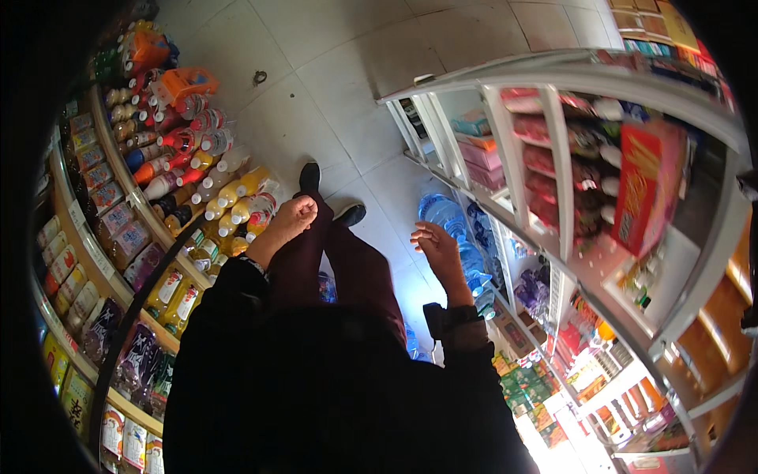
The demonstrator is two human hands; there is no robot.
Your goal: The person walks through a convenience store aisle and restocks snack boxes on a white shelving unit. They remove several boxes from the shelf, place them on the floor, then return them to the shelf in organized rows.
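Observation:
My left hand [296, 216] hangs over my left thigh, its fingers curled into a loose fist with nothing visible in them. Beside it stand plastic bottles of yellow drink [237, 198] at the edge of the left shelf. Out to the other side is my right hand [437, 243], its fingers half bent and somewhat apart, holding nothing. In the picture it lies just in front of large blue water jugs [447, 216] on the floor by the right rack. Neither hand appears to touch any goods.
Tiered shelves [106, 260] packed with drinks line my left. On my right stands a white metal rack [524, 231] with a red box [642, 189] and packaged goods. Light floor tiles [325, 112] run between them, under my dark shoes [349, 214]. Orange packs [186, 86] sit among bottles farther ahead.

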